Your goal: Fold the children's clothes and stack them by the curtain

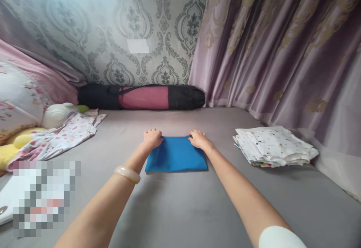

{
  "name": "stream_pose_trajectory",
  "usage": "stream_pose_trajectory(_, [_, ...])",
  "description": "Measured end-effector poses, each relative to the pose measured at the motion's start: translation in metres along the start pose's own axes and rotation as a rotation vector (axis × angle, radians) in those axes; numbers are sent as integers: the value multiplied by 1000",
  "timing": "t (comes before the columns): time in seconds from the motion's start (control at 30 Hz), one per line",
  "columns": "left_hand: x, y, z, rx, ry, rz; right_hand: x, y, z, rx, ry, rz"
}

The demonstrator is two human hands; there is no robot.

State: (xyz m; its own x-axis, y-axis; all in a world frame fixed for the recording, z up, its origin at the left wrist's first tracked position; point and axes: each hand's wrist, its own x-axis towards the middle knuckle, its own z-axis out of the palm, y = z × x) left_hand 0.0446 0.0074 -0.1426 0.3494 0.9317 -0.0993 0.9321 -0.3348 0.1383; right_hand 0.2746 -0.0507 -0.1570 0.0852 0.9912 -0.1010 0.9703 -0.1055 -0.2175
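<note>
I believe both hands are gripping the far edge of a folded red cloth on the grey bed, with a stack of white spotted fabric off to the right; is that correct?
Not quite: the head view shows the folded cloth is blue, not red. The rest holds: the left hand and right hand grip its far edge on the grey bed, with the white spotted stack to the right.

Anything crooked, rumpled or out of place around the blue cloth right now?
Little stands out. The blue cloth lies flat and squarely folded, left hand and right hand at its far corners. The white stack is neat. Only the floral garment at left lies loose and rumpled.
</note>
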Motion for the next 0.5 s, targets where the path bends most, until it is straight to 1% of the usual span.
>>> stream_pose_trajectory(0.1, [10, -2, -4, -37, -55, -22, 5, 3, -2, 36, -42, 9])
stream_pose_trajectory(0.2, [13, -3, -8, -79, -98, -33, 8, 3, -4, 72, -54, 16])
stream_pose_trajectory(0.4, [3, -11, -17, -158, -98, 27, -4, 3, -12, 155, -4, -60])
stream_pose_trajectory(0.5, [-2, -19, -26, -321, -132, 78, -13, 7, -25, 204, 14, -118])
